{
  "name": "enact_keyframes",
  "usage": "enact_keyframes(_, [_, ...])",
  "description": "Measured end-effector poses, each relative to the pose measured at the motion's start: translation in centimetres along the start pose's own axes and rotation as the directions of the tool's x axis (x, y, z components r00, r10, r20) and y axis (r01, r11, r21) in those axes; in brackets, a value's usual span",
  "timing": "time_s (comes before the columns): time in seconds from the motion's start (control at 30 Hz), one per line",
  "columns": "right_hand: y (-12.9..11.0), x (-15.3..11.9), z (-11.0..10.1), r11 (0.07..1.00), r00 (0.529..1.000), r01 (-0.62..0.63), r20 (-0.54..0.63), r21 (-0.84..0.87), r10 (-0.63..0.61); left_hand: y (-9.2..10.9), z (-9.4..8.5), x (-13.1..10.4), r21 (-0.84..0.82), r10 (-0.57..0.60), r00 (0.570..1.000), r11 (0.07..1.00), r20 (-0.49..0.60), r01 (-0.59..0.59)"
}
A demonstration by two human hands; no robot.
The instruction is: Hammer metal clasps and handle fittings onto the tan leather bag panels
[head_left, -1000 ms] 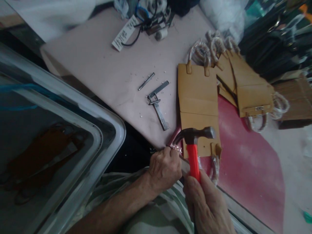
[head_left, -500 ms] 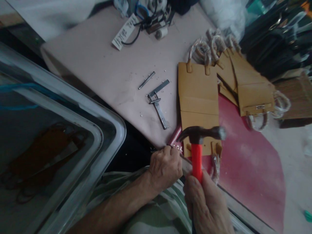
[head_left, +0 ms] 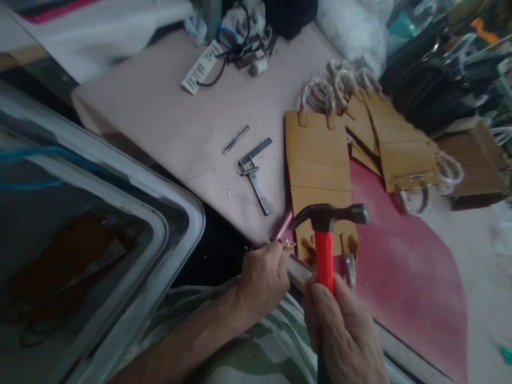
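My right hand point(head_left: 344, 325) is wrapped around the orange-and-black handle of a claw hammer point(head_left: 325, 256). The hammer stands head up, its dark metal head in front of the lower part of a tan leather bag panel point(head_left: 320, 160). My left hand point(head_left: 264, 272) is closed at the table's near edge, left of the hammer. Small shiny metal bits point(head_left: 287, 244) show by its fingertips; what the fingers grip is hidden. Beyond that hand, metal punch-like tools point(head_left: 260, 193) and a thin metal rod point(head_left: 236, 140) lie on the table.
More tan bag pieces point(head_left: 400, 144) with plastic-wrapped handles lie to the right, partly on a dark red sheet point(head_left: 408, 272). A white-rimmed bin point(head_left: 196, 213) with brown pieces inside stands at left. A tagged cable bundle point(head_left: 240, 50) sits at the back of the table point(head_left: 160, 96).
My left hand has shifted slightly left, and the shiny bits by its fingertips look different. The hammer stays raised in my right hand. The view has tilted a little.
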State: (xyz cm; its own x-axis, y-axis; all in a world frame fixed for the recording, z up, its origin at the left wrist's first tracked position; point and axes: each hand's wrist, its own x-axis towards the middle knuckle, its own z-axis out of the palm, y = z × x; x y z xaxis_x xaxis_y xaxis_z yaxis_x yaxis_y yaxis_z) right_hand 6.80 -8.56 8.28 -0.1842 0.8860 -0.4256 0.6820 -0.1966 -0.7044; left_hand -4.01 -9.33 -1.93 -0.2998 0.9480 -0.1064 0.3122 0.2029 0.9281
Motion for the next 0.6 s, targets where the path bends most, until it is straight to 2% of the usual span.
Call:
enact_keyframes(0.07, [-0.7, -0.3, -0.7, 0.997, 0.997, -0.054, 0.049, 0.048, 0.052, 0.2, -0.2, -0.1, -0.298, -0.129, 0.985, 0.942, 0.113, 0.157])
enact_keyframes(0.1, [-0.9, -0.3, -1.0, 0.995, 0.995, -0.072, 0.074, 0.064, 0.068, 0.3, -0.2, -0.1, -0.432, -0.19, 0.962, 0.864, 0.193, 0.258])
enact_keyframes(0.17, [-1.1, -0.5, -1.2, 0.992, 0.991, -0.102, 0.09, 0.075, 0.095, 0.3, 0.1, -0.3, -0.612, -0.262, 0.888, 0.648, 0.378, 0.453])
enact_keyframes(0.23, [-0.9, -0.5, -1.0, 0.986, 0.987, -0.143, 0.088, 0.081, 0.136, 0.3, 0.7, -0.4, -0.692, -0.263, 0.817, 0.437, 0.513, 0.575])
enact_keyframes(0.27, [-0.8, -0.5, -0.9, 0.985, 0.985, -0.154, 0.092, 0.081, 0.147, 0.2, 0.9, -0.5, -0.714, -0.253, 0.796, 0.352, 0.55, 0.606])
enact_keyframes(0.37, [-0.8, -0.7, -0.4, 0.983, 0.981, -0.17, 0.106, 0.065, 0.163, -0.2, 1.3, -0.4, -0.756, -0.222, 0.772, 0.171, 0.595, 0.632])
enact_keyframes(0.47, [-1.4, -1.1, 0.1, 0.974, 0.975, -0.218, 0.046, 0.054, 0.216, -0.7, 1.2, -0.2, -0.753, -0.169, 0.756, 0.095, 0.632, 0.651])
enact_keyframes(0.6, [-1.7, -1.5, 0.3, 0.964, 0.965, -0.263, 0.003, 0.043, 0.263, -1.5, 0.9, 0.2, -0.769, -0.125, 0.782, 0.141, 0.611, 0.623])
